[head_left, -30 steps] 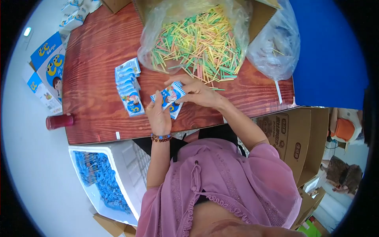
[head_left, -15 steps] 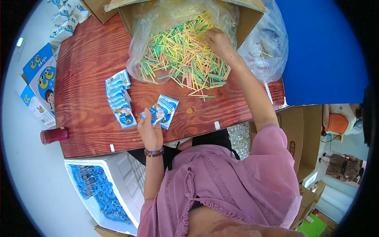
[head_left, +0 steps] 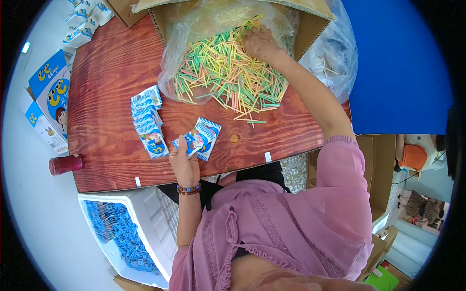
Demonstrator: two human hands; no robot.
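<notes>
My left hand point(head_left: 184, 160) is closed on a small blue-and-white sachet point(head_left: 194, 140), pinched between thumb and fingers above the near table edge. Another sachet point(head_left: 211, 127) of the same kind shows behind it. To the left, a fanned row of several sachets point(head_left: 146, 119) lies on the table. My right hand point(head_left: 260, 44) rests palm down on the far right of a heap of thin yellow, green and pink sticks point(head_left: 225, 68), fingers apart and bent. Its fingertips are partly hidden among the sticks. The heap spills from a clear plastic bag point(head_left: 170, 72) inside a cardboard box point(head_left: 310, 34) lying on its side.
A red-lidded jar point(head_left: 66, 165) stands by the left edge of the wooden table point(head_left: 109, 63). Below it is a white foam box point(head_left: 131, 196) of blue sachets. Printed cartons point(head_left: 53, 97) stand at the left, a blue panel point(head_left: 398, 68) at the right. A person is in the background.
My right hand has moved slightly left and farther into the sticks, its fingers spreading wider. The left hand keeps its place with the sachet.
</notes>
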